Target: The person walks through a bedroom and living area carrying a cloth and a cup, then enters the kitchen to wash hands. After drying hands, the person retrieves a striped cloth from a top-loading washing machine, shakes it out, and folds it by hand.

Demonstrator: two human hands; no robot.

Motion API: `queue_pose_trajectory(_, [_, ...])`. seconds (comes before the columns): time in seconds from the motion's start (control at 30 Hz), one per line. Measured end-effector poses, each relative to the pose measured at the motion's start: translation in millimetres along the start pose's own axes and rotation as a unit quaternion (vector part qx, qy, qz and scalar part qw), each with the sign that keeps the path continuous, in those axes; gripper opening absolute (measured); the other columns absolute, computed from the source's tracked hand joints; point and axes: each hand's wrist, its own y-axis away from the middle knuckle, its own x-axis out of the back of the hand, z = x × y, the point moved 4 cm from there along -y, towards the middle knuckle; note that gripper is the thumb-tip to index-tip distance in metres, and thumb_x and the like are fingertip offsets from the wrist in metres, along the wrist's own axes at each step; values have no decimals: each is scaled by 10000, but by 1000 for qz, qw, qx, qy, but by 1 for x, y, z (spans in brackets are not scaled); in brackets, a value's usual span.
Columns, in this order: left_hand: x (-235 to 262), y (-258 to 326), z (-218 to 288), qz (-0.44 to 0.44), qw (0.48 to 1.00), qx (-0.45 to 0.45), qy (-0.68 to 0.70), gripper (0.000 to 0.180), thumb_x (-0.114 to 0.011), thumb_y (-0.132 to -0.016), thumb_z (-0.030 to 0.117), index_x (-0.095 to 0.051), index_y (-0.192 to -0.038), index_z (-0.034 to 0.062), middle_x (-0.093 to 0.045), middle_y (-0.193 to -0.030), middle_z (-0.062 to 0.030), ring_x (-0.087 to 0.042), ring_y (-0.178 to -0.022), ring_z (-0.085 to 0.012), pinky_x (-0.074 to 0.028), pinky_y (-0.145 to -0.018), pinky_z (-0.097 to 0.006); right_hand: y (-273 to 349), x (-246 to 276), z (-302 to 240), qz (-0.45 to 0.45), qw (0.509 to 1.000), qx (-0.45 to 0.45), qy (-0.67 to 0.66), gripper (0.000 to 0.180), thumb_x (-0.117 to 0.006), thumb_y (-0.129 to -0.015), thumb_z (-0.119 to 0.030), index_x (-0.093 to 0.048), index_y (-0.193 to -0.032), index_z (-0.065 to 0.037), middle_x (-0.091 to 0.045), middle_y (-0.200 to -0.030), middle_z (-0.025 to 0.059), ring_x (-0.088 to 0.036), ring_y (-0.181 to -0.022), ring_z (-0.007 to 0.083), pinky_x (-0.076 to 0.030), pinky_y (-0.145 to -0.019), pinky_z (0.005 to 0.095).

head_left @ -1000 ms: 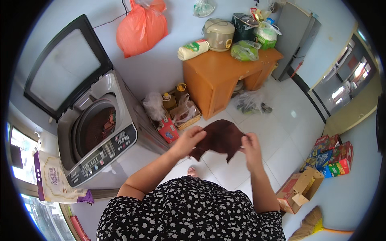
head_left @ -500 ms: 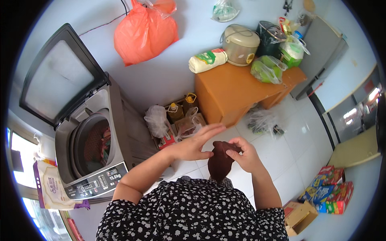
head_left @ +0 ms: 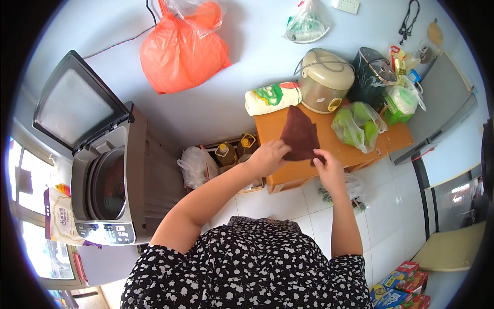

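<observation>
- Maroon fabric is taking centre stage in the head view: a small cloth (head_left: 300, 135) is stretching out over the wooden desk (head_left: 271, 125), though whether it is touching the top, the angle isn't showing.
- Right hand (head_left: 332, 171) is pinching the lower right corner between thumb and fingers, a neat, light hold.
- Left hand (head_left: 268, 156) is meeting the lower left edge with bent fingers; its thumb is hiding, so one cannot tell how firmly it is gripping.
- Spreading seems to be the step; good handling would be keeping both near corners level and drawing them gently apart.
- Space is looking tight: a patterned white roll (head_left: 272, 98) is lying just beyond the far tip, a rice cooker (head_left: 325, 85) is standing close by, and a bag of green produce (head_left: 356, 126) is sitting to the right, so slow, low movements would be serving best.
- Looks-wise, the cloth is showing dark and thin, tapering to a blunt far point, broadening toward the hands, lightly creasing.
</observation>
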Motion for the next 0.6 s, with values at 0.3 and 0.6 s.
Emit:
queue_pose_trajectory(0.3, [22, -5, 59, 104, 984, 95, 107, 513, -489, -929, 214, -377, -1397, 37, -353, -1455, -147, -259, -1386, -314, -209, -1123, -455, -41, -85, -25, -130, 520, -104, -838, 613, -323, -991, -453, -241, -1461, -68, -230, -1531, 90, -217, -1406, 213, -191, -1144, 379])
queue_pose_trajectory(0.6, [115, 90, -24, 318, 878, 347, 92, 465, -406, -982, 251, -390, -1383, 15, -329, -1470, -170, -238, -1395, -324, -223, -1132, -418, 13, -164, -183, -360, 604, -89, -706, 725, -246, -976, -551, -68, -1497, -80, -135, -1553, 70, -133, -1427, 198, -104, -1151, 368])
